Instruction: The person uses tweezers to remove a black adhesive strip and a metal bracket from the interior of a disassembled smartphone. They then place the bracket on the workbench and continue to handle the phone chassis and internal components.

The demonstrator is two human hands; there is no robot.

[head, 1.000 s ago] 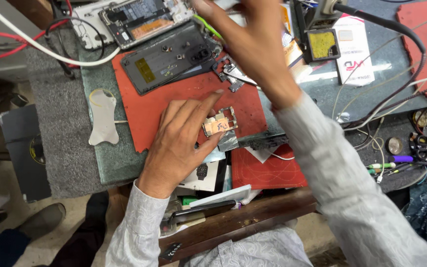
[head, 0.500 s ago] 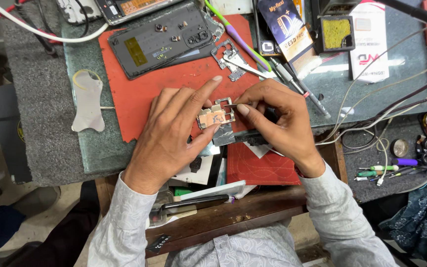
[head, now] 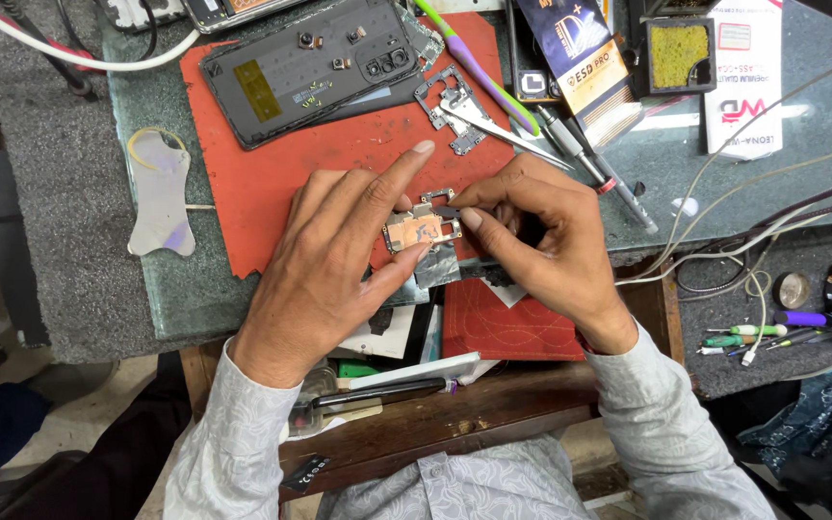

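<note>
Left hand (head: 339,255) pinches small copper-coloured circuit board (head: 420,229) over red mat (head: 262,183) — right hand (head: 541,236) fingertips grip its top edge. Beyond: dark phone back cover (head: 310,67), tweezers (head: 493,130), green toothbrush (head: 474,63).

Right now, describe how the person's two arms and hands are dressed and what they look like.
Both hands are bare: no gloves and no rings that I can make out on the left hand or the right hand. Each arm wears a long light grey shirt sleeve with a faint paisley-like pattern, the left sleeve and the right sleeve both ending in a plain cuff at the wrist. A thin reddish band seems to peek out at the right cuff.
</note>
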